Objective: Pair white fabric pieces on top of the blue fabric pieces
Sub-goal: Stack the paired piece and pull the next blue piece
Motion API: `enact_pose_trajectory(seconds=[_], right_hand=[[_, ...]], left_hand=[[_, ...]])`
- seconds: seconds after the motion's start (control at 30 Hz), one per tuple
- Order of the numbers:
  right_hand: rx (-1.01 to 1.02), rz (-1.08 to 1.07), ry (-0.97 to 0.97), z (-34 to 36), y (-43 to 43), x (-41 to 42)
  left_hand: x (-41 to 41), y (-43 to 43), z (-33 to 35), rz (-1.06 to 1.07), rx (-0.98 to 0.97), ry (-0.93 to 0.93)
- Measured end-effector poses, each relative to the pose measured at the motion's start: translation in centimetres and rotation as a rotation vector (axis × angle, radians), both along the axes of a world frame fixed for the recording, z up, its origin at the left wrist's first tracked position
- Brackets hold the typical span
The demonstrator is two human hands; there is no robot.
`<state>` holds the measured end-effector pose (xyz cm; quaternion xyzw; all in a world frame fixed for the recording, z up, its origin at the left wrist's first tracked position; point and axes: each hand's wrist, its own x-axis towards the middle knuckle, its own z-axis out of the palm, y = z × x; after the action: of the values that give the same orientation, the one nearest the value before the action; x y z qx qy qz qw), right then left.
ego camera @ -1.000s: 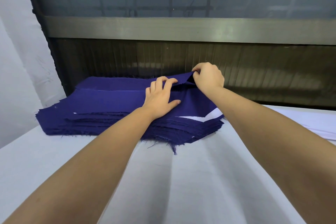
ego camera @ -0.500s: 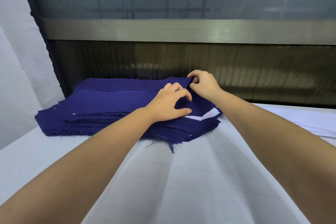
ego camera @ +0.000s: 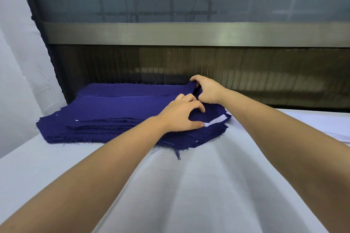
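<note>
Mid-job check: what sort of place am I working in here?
Most likely a garment or sewing workshop: a thick stack of cut blue fabric pieces with frayed edges, white pieces peeking out between them, and a wide cloth-covered table.

Blue fabric pieces (ego camera: 121, 108) – matt woven cloth, edges frayed; the table (ego camera: 189, 185) wears smooth white cloth; behind, a brushed metal rail (ego camera: 189, 33).

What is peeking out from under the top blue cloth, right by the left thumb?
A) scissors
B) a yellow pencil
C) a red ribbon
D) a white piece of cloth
D: a white fabric piece shows as a pale strip under the top blue fabric piece, just beside the thumb of the left hand.
</note>
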<state>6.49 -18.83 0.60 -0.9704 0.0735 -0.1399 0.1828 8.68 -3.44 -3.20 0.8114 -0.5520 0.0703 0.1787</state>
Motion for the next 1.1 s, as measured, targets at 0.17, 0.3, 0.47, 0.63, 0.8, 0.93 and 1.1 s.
enact_pose_trajectory(seconds=[0.17,0.3,0.47,0.63,0.8,0.93,1.1], right_hand=[[0.036,0.006,0.032,0.0,-0.1,-0.1],[0.036,0.005,-0.003,0.3,-0.3,-0.3],[0.046,-0.022,0.011,1.0,-0.2,-0.2],[0.173,-0.078,0.053,1.5,0.0,-0.1],[0.353,-0.183,0.132,1.5,0.2,0.0],[0.525,-0.246,0.126,1.7,-0.2,0.1],[0.778,-0.324,0.056,2.0,-0.7,0.3]], left_hand=[[-0.3,-0.3,0.0,0.037,0.019,-0.009],[-0.4,-0.4,-0.1,0.047,0.003,-0.011],[-0.8,-0.4,-0.5,0.07,-0.089,-0.029],[-1.2,-0.5,-0.6,0.088,-0.121,-0.051],[-1.6,-0.4,-0.6,0.076,-0.117,-0.078],[-1.9,-0.3,-0.7,0.085,-0.132,-0.086],[-2.4,-0.6,-1.0,0.15,-0.18,-0.147]])
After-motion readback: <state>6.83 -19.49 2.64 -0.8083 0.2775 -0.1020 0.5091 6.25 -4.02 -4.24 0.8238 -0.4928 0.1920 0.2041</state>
